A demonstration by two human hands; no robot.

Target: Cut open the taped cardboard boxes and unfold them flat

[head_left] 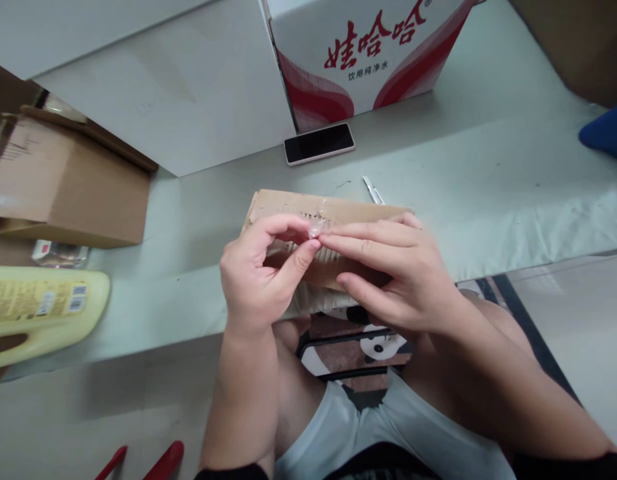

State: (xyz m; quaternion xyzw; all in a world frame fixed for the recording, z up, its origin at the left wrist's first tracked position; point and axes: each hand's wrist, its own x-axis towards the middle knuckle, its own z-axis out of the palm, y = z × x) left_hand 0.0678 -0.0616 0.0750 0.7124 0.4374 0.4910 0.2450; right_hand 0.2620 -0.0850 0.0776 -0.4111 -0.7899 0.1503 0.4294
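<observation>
A small brown cardboard box (283,202) lies near the front edge of the table, with dark print on top. A crumpled bit of clear tape (316,229) stands up from its top. My left hand (261,273) pinches this tape between thumb and forefinger. Reaching across the box from the right, my right hand (393,267) has its fingers stretched out. Its fingertips touch the tape by the left thumb, while its own thumb stays apart. Just behind the box lies a utility knife (373,191), blade showing. Both hands hide much of the box's top.
A phone (320,144) lies before a white-and-red carton (361,67). A white box (173,93) stands beside it. To the left are an open cardboard box (98,180) and a yellow bottle (48,313). A blue object (605,133) is at the right edge.
</observation>
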